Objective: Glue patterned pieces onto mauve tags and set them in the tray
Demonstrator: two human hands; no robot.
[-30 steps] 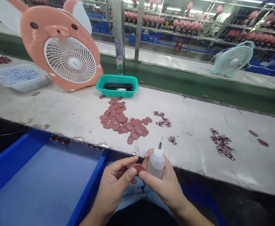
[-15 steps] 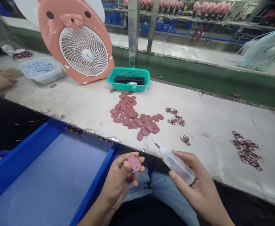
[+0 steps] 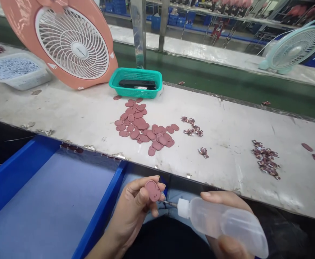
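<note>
My left hand (image 3: 136,210) pinches a small pink oval piece (image 3: 153,190) between thumb and fingers, just below the workbench's front edge. My right hand (image 3: 224,223) grips a clear squeeze bottle (image 3: 222,221) lying nearly level, its metal needle tip (image 3: 169,204) pointing left and almost touching the lower edge of the oval piece. On the bench beyond lies a pile of several like pink oval pieces (image 3: 142,126).
A blue tray (image 3: 25,169) sits at lower left. On the white bench (image 3: 222,144) stand a pink fan (image 3: 65,39), a teal basket (image 3: 136,82), a clear tub (image 3: 14,70) and small dark parts heaps (image 3: 265,158). A mint fan (image 3: 292,46) stands beyond the green belt.
My right hand swung the bottle from upright to level and brought its needle tip to the oval piece. My left hand kept the piece, turned face up. The view shifted downward.
</note>
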